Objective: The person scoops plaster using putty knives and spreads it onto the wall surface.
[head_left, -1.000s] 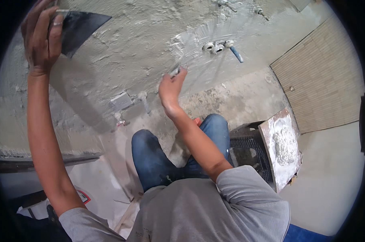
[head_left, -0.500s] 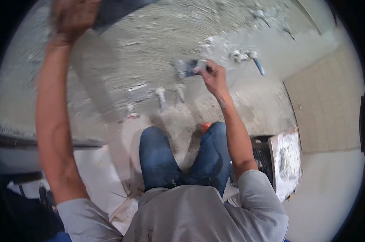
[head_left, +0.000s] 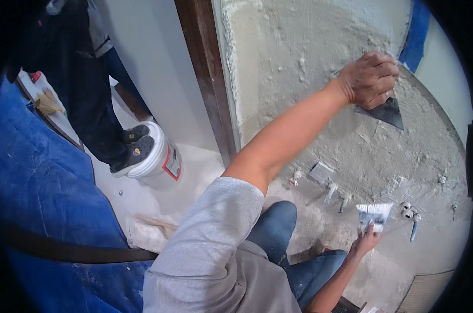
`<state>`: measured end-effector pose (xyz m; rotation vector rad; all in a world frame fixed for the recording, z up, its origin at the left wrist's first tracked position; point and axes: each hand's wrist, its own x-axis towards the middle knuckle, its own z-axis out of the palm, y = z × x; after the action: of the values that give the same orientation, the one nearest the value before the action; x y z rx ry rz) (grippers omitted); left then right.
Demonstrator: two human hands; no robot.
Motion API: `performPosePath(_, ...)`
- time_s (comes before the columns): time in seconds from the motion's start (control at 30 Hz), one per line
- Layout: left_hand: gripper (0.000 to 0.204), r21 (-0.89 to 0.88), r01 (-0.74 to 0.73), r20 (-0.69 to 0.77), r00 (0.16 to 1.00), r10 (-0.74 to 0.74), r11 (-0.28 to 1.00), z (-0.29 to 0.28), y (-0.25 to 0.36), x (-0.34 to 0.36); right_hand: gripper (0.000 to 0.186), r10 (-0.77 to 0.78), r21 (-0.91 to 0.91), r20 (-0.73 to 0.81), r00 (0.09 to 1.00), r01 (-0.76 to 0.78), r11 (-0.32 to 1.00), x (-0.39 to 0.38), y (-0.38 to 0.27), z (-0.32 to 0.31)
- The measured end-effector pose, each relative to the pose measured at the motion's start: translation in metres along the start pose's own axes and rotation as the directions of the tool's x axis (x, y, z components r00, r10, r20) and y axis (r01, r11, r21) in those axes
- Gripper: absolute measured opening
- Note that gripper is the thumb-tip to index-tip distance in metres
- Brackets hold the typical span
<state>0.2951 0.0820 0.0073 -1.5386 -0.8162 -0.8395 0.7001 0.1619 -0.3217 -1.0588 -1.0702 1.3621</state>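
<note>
My left hand (head_left: 368,78) grips a dark, wide-bladed scraper (head_left: 384,115) against the plastered wall (head_left: 309,47), high on the right of the view. Its fingers are curled round the tool, hiding most of the handle. My right hand (head_left: 366,240) holds a smaller scraper (head_left: 373,214), blade up and smeared with white compound, low by the wall. Close by are capped pipe stubs (head_left: 406,209), a blue-tailed fitting (head_left: 414,229) and a small grey square plate (head_left: 320,172) stuck out of the plaster.
On the left a co-worker in dark trousers (head_left: 80,88) stands in clogs on a white bucket (head_left: 163,161). Blue tarpaulin (head_left: 43,182) hangs beside them. A wooden door frame (head_left: 205,62) borders the plaster; blue tape (head_left: 416,26) and a ribbed sheet (head_left: 424,289) are at the right.
My view has swung left, bringing the co-worker, bucket and tarpaulin in. My left arm now reaches diagonally across the view; the right hand's scraper now points blade up.
</note>
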Motion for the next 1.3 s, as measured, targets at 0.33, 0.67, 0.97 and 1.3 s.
performPosePath(0.33, 0.015, -0.158, 0.134, 0.141, 0.984, -0.112, 0.978, -0.022, 0.016, 0.018, 0.039, 0.096, 0.542, 0.298, 0.95, -0.251, 0.802, -0.036, 0.017, -0.056)
performPosePath(0.67, 0.03, -0.43, 0.899, 0.649, 0.241, -0.721, -0.087, 0.003, 0.268, -0.082, 0.067, 0.099, 0.657, 0.154, 0.983, -0.177, 0.733, -0.081, -0.033, -0.047)
performPosePath(0.97, 0.026, -0.165, 0.385, 0.852, -0.408, -0.328, -0.908, 0.003, 0.367, -0.144, 0.051, -0.766, 0.06, 0.187, 0.616, 0.771, 0.634, -0.093, -0.025, -0.007)
performPosePath(1.3, 0.012, -0.425, 0.276, 0.801, -0.328, -0.5, -0.862, -0.006, 0.373, -0.126, 0.041, -0.629, -0.119, 0.674, 0.388, 0.897, 0.426, -0.11, -0.071, -0.01)
